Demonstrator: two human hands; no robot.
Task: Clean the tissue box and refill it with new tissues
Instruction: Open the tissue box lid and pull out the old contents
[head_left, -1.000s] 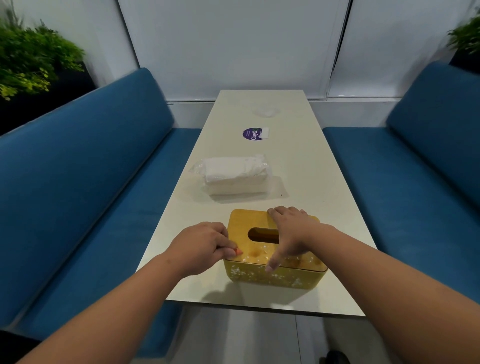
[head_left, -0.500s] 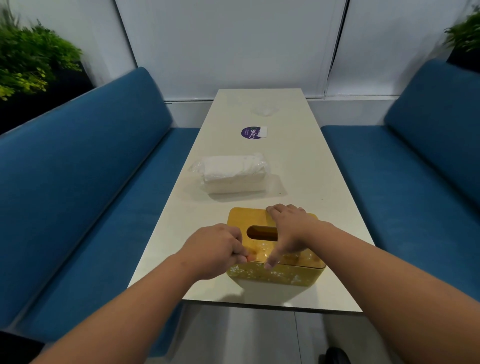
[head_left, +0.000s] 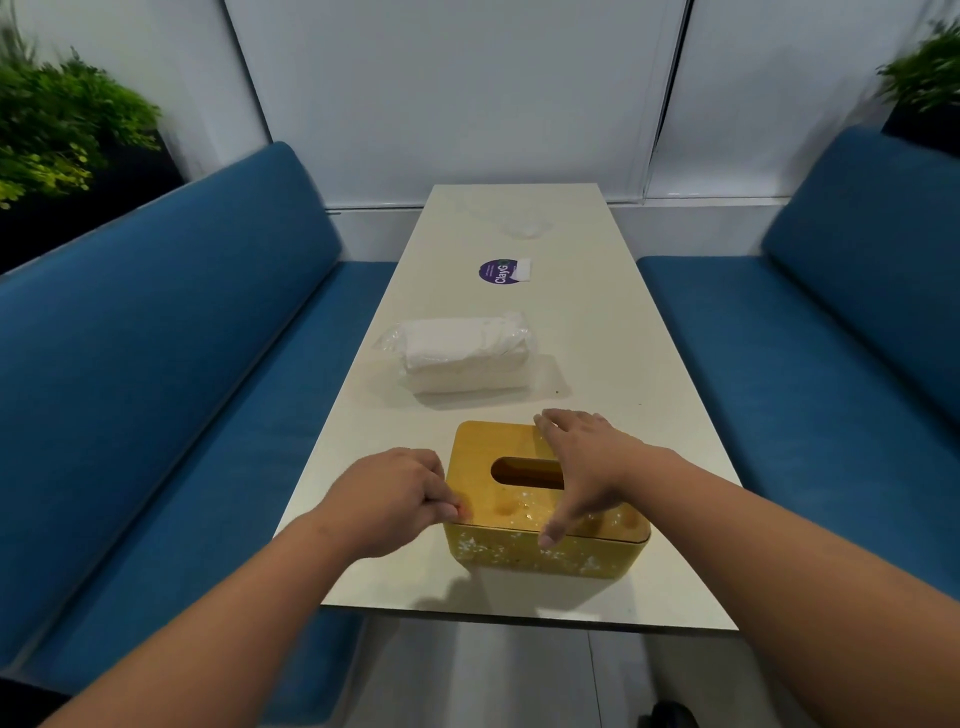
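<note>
A yellow tissue box (head_left: 498, 558) with a wooden lid (head_left: 480, 447) and a dark oval slot stands near the table's front edge. White flecks and smears dot its lid and front wall. My right hand (head_left: 584, 465) lies spread over the lid, fingers at the far edge and thumb hooked over the near edge. My left hand (head_left: 397, 496) is curled against the box's left near corner, fingertips pinching the lid's rim. Beyond the box lies a pack of new white tissues (head_left: 462, 358) in clear plastic wrap.
The long cream table (head_left: 623, 338) runs away from me between two blue benches (head_left: 156, 389) (head_left: 831, 364). A purple round sticker (head_left: 498, 271) and a crumpled clear wrapper (head_left: 527, 226) lie farther along it. Green plants stand at both back corners.
Both hands stay on the box in much the same grip. The view has shifted slightly, and the box sits a little nearer the front edge.
</note>
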